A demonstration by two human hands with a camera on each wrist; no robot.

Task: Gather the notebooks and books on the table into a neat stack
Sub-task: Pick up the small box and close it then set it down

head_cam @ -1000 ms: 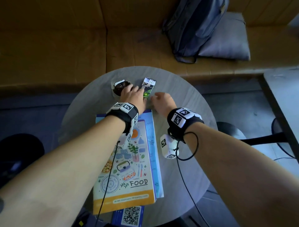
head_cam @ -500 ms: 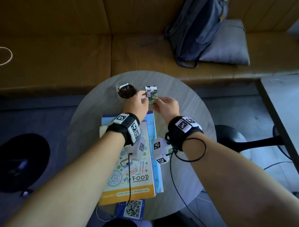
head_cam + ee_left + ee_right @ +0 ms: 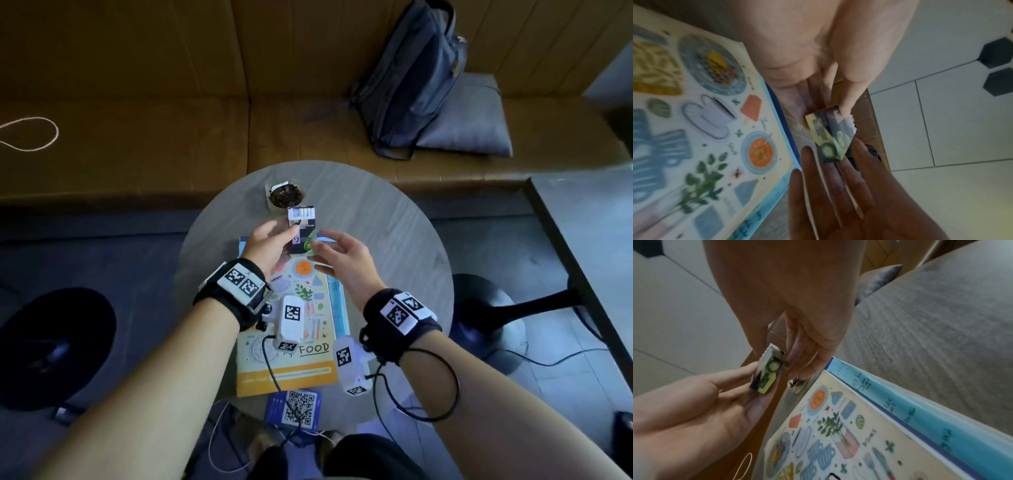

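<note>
Left hand (image 3: pixel 270 245) pinches small pack (image 3: pixel 302 236), right hand (image 3: pixel 342 260) fingers relaxed beside it; FOOD book (image 3: pixel 291 363) thin, floppy, prob. light — grip by long edges.

a: your hands (image 3: pixel 270 241) (image 3: pixel 342 260) hover over the far end of the food book (image 3: pixel 291 342), with a small carton (image 3: pixel 303 233) raised between them. what blocks you?

b: beyond the carton, the ashtray (image 3: pixel 285 195) sits near the table's (image 3: pixel 394 240) far edge. the blue book (image 3: pixel 337 301) peeks out on the right under the food book.

a: and free room?

b: bare tabletop on your right and on your left. a qr card (image 3: pixel 296 407) lies at the near edge.
</note>
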